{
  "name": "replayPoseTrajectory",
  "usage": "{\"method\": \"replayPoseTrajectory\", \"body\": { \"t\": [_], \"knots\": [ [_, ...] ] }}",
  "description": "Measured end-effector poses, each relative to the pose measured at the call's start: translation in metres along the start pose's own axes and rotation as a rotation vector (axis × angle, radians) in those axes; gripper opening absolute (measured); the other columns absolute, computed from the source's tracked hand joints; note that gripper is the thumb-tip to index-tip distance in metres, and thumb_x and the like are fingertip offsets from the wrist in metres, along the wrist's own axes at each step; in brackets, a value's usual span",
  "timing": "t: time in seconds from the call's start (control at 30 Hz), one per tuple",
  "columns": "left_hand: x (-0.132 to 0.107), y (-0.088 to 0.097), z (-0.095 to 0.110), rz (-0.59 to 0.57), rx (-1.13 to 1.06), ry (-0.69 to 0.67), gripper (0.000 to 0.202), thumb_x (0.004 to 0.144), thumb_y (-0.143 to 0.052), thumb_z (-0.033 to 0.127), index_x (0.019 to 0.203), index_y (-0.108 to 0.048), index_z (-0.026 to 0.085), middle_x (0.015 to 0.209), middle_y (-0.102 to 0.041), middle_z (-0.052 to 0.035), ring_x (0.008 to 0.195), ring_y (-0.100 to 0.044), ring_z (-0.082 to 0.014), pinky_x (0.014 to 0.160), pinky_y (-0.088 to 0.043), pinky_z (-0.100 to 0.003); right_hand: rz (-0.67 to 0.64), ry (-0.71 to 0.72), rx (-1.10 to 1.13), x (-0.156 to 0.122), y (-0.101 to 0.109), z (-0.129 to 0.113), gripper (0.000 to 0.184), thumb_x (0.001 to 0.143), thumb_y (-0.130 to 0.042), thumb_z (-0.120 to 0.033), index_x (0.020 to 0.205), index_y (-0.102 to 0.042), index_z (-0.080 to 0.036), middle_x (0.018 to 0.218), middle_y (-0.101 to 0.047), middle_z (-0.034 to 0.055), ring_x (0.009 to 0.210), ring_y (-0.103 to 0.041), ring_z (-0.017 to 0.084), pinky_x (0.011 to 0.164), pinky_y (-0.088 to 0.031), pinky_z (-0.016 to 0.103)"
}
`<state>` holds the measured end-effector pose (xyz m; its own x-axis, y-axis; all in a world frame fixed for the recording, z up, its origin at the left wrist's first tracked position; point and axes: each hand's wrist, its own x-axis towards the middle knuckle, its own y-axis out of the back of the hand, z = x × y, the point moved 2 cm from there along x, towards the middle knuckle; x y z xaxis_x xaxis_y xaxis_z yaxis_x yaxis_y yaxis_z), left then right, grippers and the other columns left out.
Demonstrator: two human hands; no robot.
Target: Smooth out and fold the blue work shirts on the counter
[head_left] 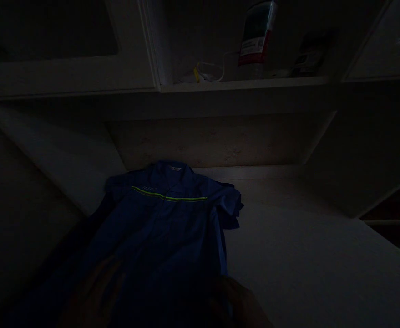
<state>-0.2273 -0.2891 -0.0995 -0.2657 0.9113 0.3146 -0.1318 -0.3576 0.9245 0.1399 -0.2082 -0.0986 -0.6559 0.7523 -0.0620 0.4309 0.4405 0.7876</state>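
Note:
The picture is very dark. A blue work shirt (165,218) with a yellow-green reflective stripe across its chest lies flat on a white surface (309,255), collar toward the back wall. My left hand (95,287) shows as a dim shape resting on the shirt's lower left part. At the shirt's lower right edge, the dim shape of my right hand (237,303) sits at the bottom of the view. Neither hand's fingers can be made out in the dark.
Above the back wall a white shelf (244,84) holds a cylinder with a red and white label (257,41), a white cable with a yellow piece (200,73) and a dark object (309,57). Cabinet doors (66,68) flank the shelf.

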Motion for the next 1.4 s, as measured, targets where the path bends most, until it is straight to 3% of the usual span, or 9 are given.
{"method": "replayPoseTrajectory", "body": {
  "t": [0.07, 0.13, 0.23, 0.3, 0.47, 0.57, 0.83, 1.1, 1.4],
  "knots": [
    [0.007, -0.023, 0.027, -0.020, -0.004, -0.005, 0.048, 0.093, -0.037, 0.045, 0.137, -0.055, 0.036, 0.149, -0.051, -0.0004, 0.135, -0.048, -0.0242, 0.114, -0.042, -0.045, 0.193, 0.174, -0.136, 0.009, 0.003, 0.004, 0.047, 0.094, -0.050, -0.047, 0.138, -0.056, -0.030, 0.143, -0.054, 0.0123, 0.127, -0.054, 0.031, 0.102, -0.048, 0.047],
    [0.008, -0.051, 0.051, -0.104, 0.028, -0.030, 0.052, 0.094, -0.035, 0.043, 0.140, -0.054, 0.028, 0.152, -0.046, -0.0062, 0.140, -0.043, -0.0261, 0.117, -0.037, -0.048, 0.208, 0.347, -0.295, 0.020, -0.010, 0.015, 0.057, 0.093, -0.051, -0.053, 0.147, -0.044, -0.036, 0.151, -0.044, 0.0117, 0.133, -0.047, 0.037, 0.105, -0.042, 0.061],
    [0.004, -0.084, 0.064, -0.243, 0.098, -0.026, 0.052, 0.095, -0.034, 0.039, 0.145, -0.048, 0.029, 0.153, -0.042, -0.0049, 0.142, -0.039, -0.0292, 0.117, -0.032, -0.058, 0.163, 0.492, -0.460, 0.036, -0.040, 0.037, 0.063, 0.092, -0.051, -0.057, 0.151, -0.035, -0.040, 0.145, -0.050, 0.0100, 0.125, -0.054, 0.038, 0.100, -0.042, 0.065],
    [0.001, -0.093, 0.062, -0.258, 0.126, -0.018, 0.052, 0.096, -0.036, 0.038, 0.146, -0.045, 0.032, 0.154, -0.040, -0.0036, 0.143, -0.038, -0.0298, 0.116, -0.031, -0.060, 0.193, 0.532, -0.530, 0.043, -0.054, 0.048, 0.065, 0.092, -0.050, -0.058, 0.152, -0.032, -0.038, 0.142, -0.053, 0.0091, 0.121, -0.058, 0.037, 0.100, -0.043, 0.064],
    [-0.005, -0.091, 0.060, -0.186, 0.197, -0.065, 0.048, 0.099, -0.036, 0.037, 0.147, -0.041, 0.032, 0.154, -0.041, -0.0024, 0.140, -0.042, -0.0282, 0.111, -0.038, -0.059, 0.331, 0.608, -0.634, 0.042, -0.047, 0.053, 0.065, 0.094, -0.046, -0.059, 0.153, -0.031, -0.034, 0.141, -0.053, 0.0077, 0.117, -0.062, 0.031, 0.115, -0.019, 0.066],
    [-0.010, -0.089, 0.064, -0.140, 0.258, -0.086, 0.046, 0.100, -0.036, 0.035, 0.146, -0.043, 0.030, 0.153, -0.042, -0.0022, 0.139, -0.043, -0.0281, 0.109, -0.040, -0.058, 0.272, 0.584, -0.590, 0.041, -0.036, 0.057, 0.064, 0.097, -0.045, -0.055, 0.154, -0.025, -0.035, 0.145, -0.048, 0.0068, 0.121, -0.060, 0.028, 0.118, -0.007, 0.065],
    [-0.007, -0.084, 0.070, -0.018, 0.247, -0.065, 0.041, 0.099, -0.043, 0.040, 0.137, -0.055, 0.031, 0.144, -0.055, 0.0011, 0.130, -0.052, -0.0248, 0.107, -0.038, -0.050, 0.029, 0.407, -0.420, 0.046, -0.033, 0.062, 0.059, 0.098, -0.043, -0.054, 0.151, -0.018, -0.050, 0.150, -0.039, -0.0009, 0.128, -0.053, 0.032, 0.103, -0.041, 0.068],
    [-0.004, -0.082, 0.070, 0.020, 0.237, -0.102, 0.036, 0.098, -0.044, 0.033, 0.130, -0.061, 0.030, 0.140, -0.059, 0.0002, 0.126, -0.055, -0.0254, 0.105, -0.035, -0.050, -0.078, 0.280, -0.304, 0.045, -0.033, 0.063, 0.063, 0.098, -0.041, -0.055, 0.154, -0.013, -0.045, 0.154, -0.034, 0.0000, 0.137, -0.043, 0.033, 0.110, -0.026, 0.073],
    [-0.003, -0.082, 0.070, 0.064, 0.215, -0.080, 0.035, 0.096, -0.048, 0.036, 0.127, -0.063, 0.030, 0.135, -0.063, 0.0005, 0.122, -0.057, -0.0246, 0.103, -0.035, -0.048, 0.003, 0.311, -0.257, 0.044, -0.031, 0.064, 0.070, 0.096, -0.049, -0.052, 0.155, -0.014, -0.040, 0.151, -0.042, 0.0018, 0.135, -0.047, 0.029, 0.117, -0.020, 0.063]
  ]
}}
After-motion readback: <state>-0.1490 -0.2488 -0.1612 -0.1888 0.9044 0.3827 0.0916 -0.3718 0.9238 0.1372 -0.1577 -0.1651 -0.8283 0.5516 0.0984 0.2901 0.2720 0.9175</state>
